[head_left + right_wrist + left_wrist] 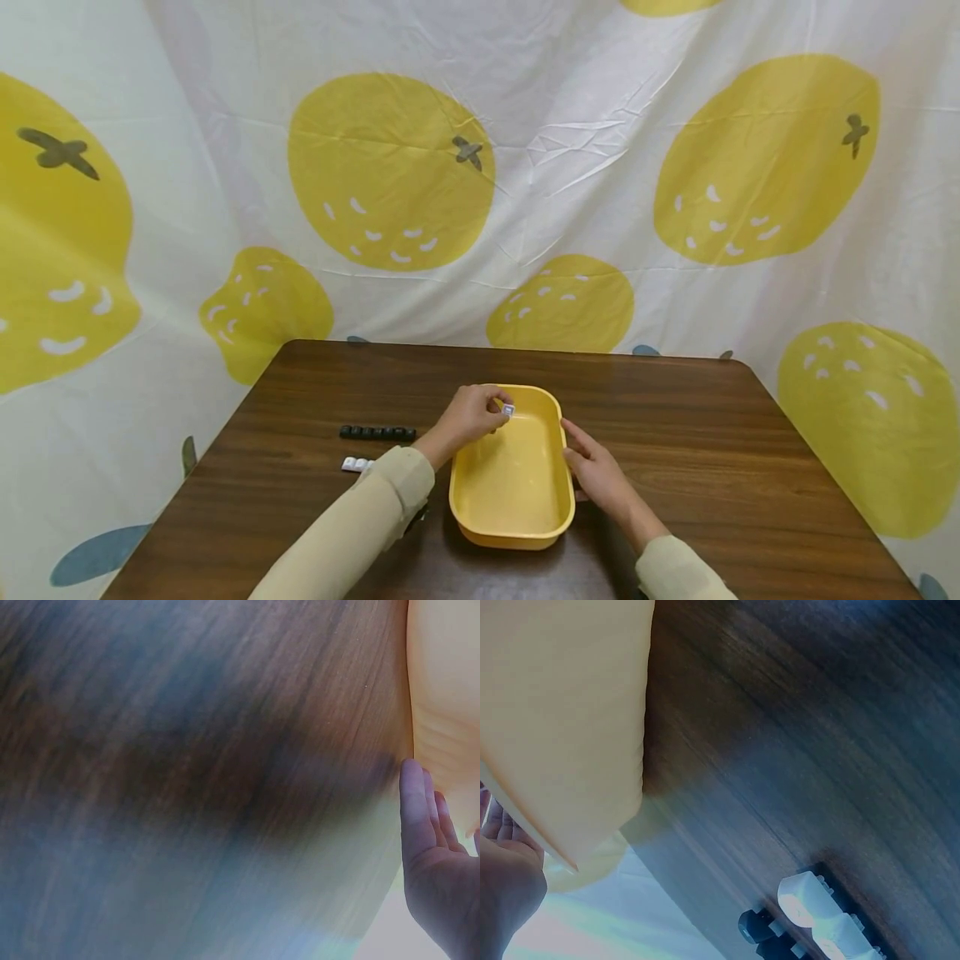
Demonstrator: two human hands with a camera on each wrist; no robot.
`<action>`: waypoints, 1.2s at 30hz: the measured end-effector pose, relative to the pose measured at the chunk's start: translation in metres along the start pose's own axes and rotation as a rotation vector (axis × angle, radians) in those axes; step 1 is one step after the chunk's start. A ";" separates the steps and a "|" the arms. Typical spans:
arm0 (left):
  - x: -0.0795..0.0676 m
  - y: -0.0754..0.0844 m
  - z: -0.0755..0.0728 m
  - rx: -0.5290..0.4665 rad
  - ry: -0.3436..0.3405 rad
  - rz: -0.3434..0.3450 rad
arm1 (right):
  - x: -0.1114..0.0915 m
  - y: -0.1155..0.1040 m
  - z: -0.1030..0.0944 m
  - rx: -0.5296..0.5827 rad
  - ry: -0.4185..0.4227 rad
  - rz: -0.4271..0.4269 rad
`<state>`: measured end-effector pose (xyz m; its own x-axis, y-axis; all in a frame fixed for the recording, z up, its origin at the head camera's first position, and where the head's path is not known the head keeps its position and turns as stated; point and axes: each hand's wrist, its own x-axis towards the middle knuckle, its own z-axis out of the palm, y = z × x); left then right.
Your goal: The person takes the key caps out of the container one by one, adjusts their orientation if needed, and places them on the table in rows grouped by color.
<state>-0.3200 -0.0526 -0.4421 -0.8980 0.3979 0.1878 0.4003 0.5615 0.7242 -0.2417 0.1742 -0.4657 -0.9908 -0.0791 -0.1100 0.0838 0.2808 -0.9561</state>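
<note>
My left hand (pixel 467 417) is over the far left part of a yellow plastic tub (pixel 513 475), pinching a small white keycap (pixel 508 410) between thumb and fingers. The tub stands lengthwise in front of me. My right hand (pixel 600 477) rests against its right side; in the right wrist view, the fingers (pixel 414 802) lie nearly straight along the outer wall. Left of the tub is a row of black keycaps (pixel 377 432). Nearer me sits a row of white keycaps (pixel 357 464), partly hidden by my left sleeve.
Everything stands on a dark brown wooden table (pixel 720 450) with rounded far corners. Behind it hangs a white cloth (pixel 555 167) printed with large yellow lemons. The left wrist view shows the white keycaps (pixel 810 900) close beside the black ones (pixel 757 926).
</note>
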 end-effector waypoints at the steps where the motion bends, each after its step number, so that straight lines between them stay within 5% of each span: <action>1: -0.001 0.000 -0.001 -0.007 -0.003 0.000 | 0.000 0.000 0.000 0.005 0.001 0.000; 16: -0.014 -0.007 -0.021 -0.078 0.036 -0.024 | -0.003 0.000 0.000 0.020 -0.008 -0.008; 28: -0.050 -0.038 -0.079 -0.051 0.181 -0.118 | -0.001 -0.001 0.001 0.022 -0.006 -0.009; 36: -0.085 -0.073 -0.122 0.038 0.203 -0.175 | -0.001 -0.001 0.001 0.023 -0.006 -0.004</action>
<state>-0.2946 -0.2157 -0.4304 -0.9709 0.1410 0.1935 0.2386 0.6370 0.7330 -0.2408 0.1730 -0.4651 -0.9905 -0.0855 -0.1080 0.0826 0.2581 -0.9626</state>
